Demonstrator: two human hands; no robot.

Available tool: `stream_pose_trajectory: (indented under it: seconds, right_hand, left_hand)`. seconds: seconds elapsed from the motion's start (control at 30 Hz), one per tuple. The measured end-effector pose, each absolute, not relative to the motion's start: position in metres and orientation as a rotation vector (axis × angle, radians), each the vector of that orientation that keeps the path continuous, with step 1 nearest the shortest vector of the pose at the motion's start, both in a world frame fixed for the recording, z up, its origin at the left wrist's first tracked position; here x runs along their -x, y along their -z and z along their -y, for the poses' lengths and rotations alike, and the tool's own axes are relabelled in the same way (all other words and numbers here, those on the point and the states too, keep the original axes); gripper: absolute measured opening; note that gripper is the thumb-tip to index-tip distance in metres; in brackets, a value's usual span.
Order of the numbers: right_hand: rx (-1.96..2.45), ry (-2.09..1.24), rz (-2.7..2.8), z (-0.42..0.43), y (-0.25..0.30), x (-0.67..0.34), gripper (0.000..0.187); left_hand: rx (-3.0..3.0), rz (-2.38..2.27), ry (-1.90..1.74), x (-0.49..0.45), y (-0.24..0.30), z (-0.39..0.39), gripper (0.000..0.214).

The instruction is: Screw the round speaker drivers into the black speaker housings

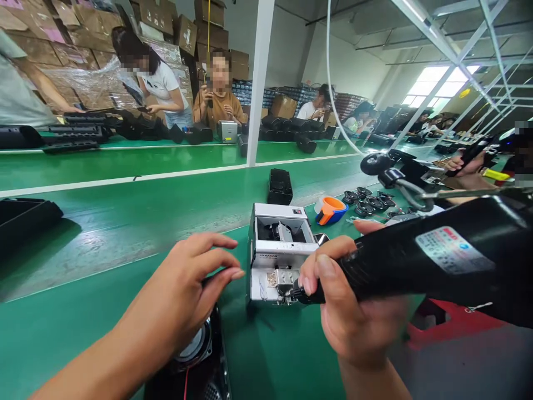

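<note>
My right hand (353, 300) grips a black electric screwdriver (387, 255), which lies nearly level and has a label on its side. Its tip reaches the front pick-up end of a white screw feeder (283, 253); whether a screw is on the bit is too small to tell. Just left of the feeder hovers my left hand (202, 272), thumb and fingertips drawn together in a pinch; what they hold, if anything, is hidden. Below that hand, partly covered by it, is a black speaker panel (222, 344) with a round speaker (197, 341) and a red wire.
Behind the feeder stands a small black box (280, 186). An orange and blue tape roll (331, 210) and several small round speakers (366, 201) lie to the right. A black housing (27, 216) rests on the green conveyor at left. Co-workers sit across the line.
</note>
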State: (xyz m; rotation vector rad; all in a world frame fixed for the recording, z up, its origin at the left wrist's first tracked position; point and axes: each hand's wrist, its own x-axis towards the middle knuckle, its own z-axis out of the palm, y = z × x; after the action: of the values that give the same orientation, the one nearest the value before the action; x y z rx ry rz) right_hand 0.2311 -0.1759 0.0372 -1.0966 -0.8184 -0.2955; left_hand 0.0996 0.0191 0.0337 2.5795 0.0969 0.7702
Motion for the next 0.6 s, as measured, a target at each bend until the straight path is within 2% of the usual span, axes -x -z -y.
stream_pose_trajectory:
  seconds: [0.1, 0.27, 0.37, 0.5, 0.6]
  right_hand:
    - [1.075, 0.229, 0.808, 0.178, -0.042, -0.229, 0.039]
    - [1.020, 0.352, 0.771, 0.177, -0.046, -0.230, 0.045]
    - [1.041, 0.320, 0.810, 0.175, -0.045, -0.230, 0.044]
    - [1.050, 0.309, 0.862, 0.175, -0.041, -0.230, 0.046]
    - [1.052, 0.252, 0.911, 0.178, -0.035, -0.233, 0.047]
  left_hand:
    - [-2.560, -0.014, -0.839, -0.137, -0.049, -0.013, 0.020]
    - [-2.619, -0.021, -0.768, -0.188, -0.041, -0.012, 0.014]
    - [-2.638, -0.057, -0.759, -0.195, -0.032, -0.009, 0.021]
    - [-2.614, -0.093, -0.804, -0.177, -0.026, -0.007, 0.040]
    - [-2.606, -0.141, -0.814, -0.144, -0.018, -0.014, 0.042]
